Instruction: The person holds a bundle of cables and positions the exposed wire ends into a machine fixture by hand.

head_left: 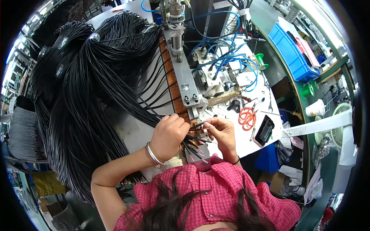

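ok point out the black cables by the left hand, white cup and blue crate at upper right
Black cables [131, 104]: head view, midway along the bundle.
White cup [314, 109]: head view, outer side.
Blue crate [289, 57]: head view, long side wall.

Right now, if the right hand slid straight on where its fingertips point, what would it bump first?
The right hand points leftward, so probably the black cables right in front of it, with the left hand beyond them. It's hard to tell the depth there.
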The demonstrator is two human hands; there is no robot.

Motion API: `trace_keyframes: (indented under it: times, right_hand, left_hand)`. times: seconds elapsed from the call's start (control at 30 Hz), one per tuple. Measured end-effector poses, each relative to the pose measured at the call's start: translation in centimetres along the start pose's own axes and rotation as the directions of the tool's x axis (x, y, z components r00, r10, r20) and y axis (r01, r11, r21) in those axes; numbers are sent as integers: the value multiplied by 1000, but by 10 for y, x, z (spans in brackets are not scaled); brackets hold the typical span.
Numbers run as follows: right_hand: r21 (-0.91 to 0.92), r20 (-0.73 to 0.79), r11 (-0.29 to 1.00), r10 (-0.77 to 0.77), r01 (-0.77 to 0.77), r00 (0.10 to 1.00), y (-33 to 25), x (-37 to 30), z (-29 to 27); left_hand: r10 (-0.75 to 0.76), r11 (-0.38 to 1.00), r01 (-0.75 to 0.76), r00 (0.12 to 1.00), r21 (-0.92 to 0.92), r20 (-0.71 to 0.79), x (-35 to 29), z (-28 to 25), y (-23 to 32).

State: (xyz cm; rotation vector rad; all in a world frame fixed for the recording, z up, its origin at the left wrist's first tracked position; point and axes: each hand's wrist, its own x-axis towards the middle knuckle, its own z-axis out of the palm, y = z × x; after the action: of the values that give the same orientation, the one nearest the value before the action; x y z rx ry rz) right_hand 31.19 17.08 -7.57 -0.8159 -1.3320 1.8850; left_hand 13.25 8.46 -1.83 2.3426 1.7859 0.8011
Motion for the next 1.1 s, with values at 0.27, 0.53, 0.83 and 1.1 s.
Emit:
trace_keyframes:
  times: [0.27,0.53,0.83,1.1]
  right_hand:
    - [100,233,982,135,-162,963,-11,-2,1]
    - [76,148,988,125,-138,981,-2,4,-8]
    - [-182,31,983,11,-6,999,8,9,-6]
    - [-108,272,951,307,-288,912,5,17,-18]
  left_hand:
    - [-3,1000,3,999,15,32,-2,0,-1]
    - [41,999,-40,998,-19,52,-1,3,1]
    - [61,998,-60,998,19,-7,3,3,-1]
    - [29,996,-37,996,84,88,-2,9,-3]
